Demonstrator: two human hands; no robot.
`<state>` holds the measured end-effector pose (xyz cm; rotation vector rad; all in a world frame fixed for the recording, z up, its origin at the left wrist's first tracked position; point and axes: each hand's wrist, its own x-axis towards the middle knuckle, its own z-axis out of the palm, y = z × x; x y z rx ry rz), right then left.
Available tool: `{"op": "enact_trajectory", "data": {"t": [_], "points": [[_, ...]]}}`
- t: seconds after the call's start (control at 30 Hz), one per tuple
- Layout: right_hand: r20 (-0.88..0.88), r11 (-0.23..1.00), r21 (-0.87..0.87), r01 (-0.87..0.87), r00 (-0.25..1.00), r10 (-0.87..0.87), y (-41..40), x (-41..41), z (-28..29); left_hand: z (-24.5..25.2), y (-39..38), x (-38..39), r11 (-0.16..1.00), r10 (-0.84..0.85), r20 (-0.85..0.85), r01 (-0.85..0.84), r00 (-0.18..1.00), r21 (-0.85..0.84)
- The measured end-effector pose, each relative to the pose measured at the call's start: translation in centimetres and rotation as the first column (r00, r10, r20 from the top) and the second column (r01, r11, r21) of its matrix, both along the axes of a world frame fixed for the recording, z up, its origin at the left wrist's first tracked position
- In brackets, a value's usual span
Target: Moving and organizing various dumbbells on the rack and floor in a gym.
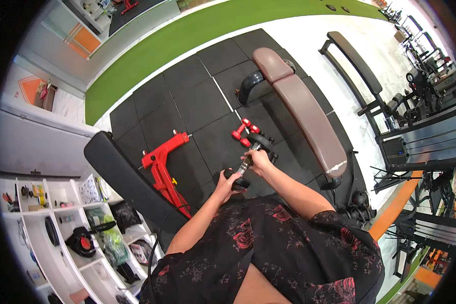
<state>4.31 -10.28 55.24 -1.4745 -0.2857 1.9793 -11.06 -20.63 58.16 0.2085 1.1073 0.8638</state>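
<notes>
An adjustable dumbbell with a chrome bar (245, 167) slants across the view in front of my body. My left hand (227, 186) grips its near end, around the black weight plate (242, 184). Farther along, my right hand (259, 161) is closed around the bar just below the larger black plate (260, 142) at the far end. Small red dumbbells (245, 129) rest on the floor just beyond that plate. They are partly hidden by it.
Black rubber mats (186, 102) cover the floor. A brown padded bench (307, 117) stands to the right, and a black bench pad (129, 178) with a red steel frame (163, 163) to the left. White cubby shelves (74, 268) hold bags at lower left. Gym machines line the right.
</notes>
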Motion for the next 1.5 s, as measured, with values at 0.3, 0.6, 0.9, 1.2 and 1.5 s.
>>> {"op": "enact_trajectory", "data": {"t": [0.3,0.6,0.9,1.2,1.5], "points": [[-0.124,0.991,-0.034,0.127,0.984,-0.13,7.0,-12.5,-0.2,0.0,8.9,-14.0,0.994,-0.11,-0.093,0.108,0.99,-0.029],[-0.051,0.991,-0.063,0.118,0.991,-0.121,13.6,-14.5,-2.9,-3.2,16.4,-16.7,0.987,-0.134,-0.043,0.129,0.99,-0.099],[-0.085,0.983,-0.147,0.109,0.989,-0.122,22.2,-15.2,-7.6,-7.0,26.0,-17.5,0.971,-0.186,-0.12,0.163,0.975,-0.175],[0.034,0.976,-0.139,0.17,0.985,-0.167,30.8,-14.4,-18.2,-17.8,35.0,-15.9,0.963,-0.174,-0.092,0.149,0.981,-0.226],[0.134,0.953,-0.175,0.245,0.965,-0.224,36.6,-12.3,-42.5,-39.7,42.8,-13.9,0.935,-0.262,-0.133,0.218,0.956,-0.281]]}}
